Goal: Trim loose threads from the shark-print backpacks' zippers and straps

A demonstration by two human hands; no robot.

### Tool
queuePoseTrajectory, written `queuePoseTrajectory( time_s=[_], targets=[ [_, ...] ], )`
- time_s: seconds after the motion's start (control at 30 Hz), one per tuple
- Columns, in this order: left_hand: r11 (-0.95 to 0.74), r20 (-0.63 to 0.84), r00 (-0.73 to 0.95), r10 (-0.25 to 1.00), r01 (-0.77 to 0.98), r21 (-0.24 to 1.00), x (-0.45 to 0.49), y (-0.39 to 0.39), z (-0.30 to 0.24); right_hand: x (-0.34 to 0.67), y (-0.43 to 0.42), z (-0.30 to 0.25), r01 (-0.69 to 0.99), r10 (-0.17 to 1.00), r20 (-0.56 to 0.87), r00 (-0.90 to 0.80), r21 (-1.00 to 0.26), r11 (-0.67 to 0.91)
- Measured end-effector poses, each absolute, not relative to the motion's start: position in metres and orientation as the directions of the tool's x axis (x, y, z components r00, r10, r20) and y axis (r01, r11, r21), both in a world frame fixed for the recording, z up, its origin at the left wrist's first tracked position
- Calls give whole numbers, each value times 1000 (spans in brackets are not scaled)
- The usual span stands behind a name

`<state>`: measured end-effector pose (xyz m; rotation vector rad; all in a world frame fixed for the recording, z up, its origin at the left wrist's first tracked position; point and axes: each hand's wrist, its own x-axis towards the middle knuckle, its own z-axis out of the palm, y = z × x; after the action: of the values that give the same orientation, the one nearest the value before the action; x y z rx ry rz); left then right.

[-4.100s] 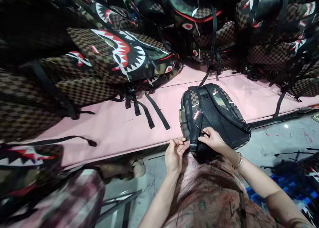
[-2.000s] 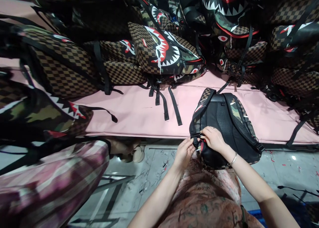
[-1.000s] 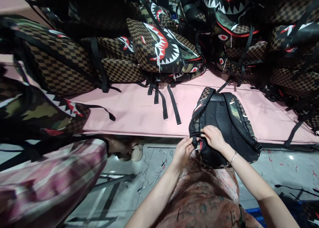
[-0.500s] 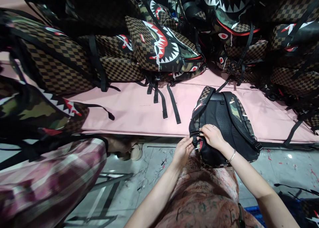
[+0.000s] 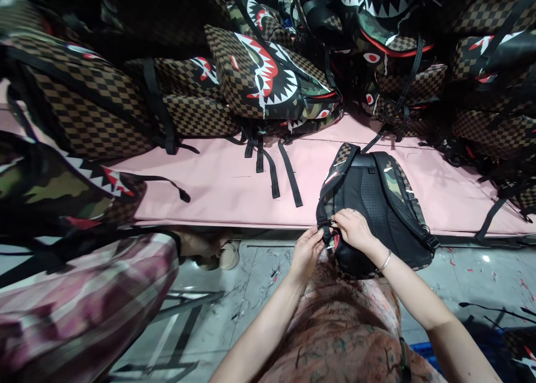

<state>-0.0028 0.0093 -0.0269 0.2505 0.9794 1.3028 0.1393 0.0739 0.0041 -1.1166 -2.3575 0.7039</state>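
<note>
Two hands [image 5: 307, 252] [image 5: 355, 229], one held backpack [image 5: 371, 196], many piled backpacks [image 5: 238, 73]

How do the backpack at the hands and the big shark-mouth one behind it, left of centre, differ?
Face: the near backpack shows its black back panel and shoulder straps; the shark-mouth backpack shows printed red-and-white jaws.
Place: the near backpack juts past the pink table's front edge; the shark-mouth backpack lies farther back.
Contact: left hand and right hand are on the near backpack, neither on the shark-mouth backpack.
Shared: checks and camouflage.

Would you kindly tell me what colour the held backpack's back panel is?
The back panel is black, as the head view shows.
</note>
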Motion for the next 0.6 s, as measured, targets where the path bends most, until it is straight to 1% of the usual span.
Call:
queuePoseTrajectory(
  time_s=[0.1,0.23,0.33,0.4,0.5,0.6],
  targets=[
    [316,-473,-74,878,-653,688,-7,12,-27,137,72,-4,576,876,138,-462,-704,414],
    [351,-476,-96,874,-552,756,-21,21,-24,130,69,-19,532,936,27,-350,-817,223],
    [404,-478,-64,876,-447,798,-34,32,-19,126,65,-28,505,954,-55,-296,-857,107],
    [438,-490,-33,871,-399,806,-41,39,-16,124,62,-31,497,960,-101,-262,-866,45],
    [458,-511,-26,859,-405,791,-45,45,-12,121,56,-33,479,963,-142,-227,-878,-16],
    [438,-533,-62,844,-494,751,-38,48,-12,119,48,-36,422,970,-150,-193,-905,-56]
  ],
)
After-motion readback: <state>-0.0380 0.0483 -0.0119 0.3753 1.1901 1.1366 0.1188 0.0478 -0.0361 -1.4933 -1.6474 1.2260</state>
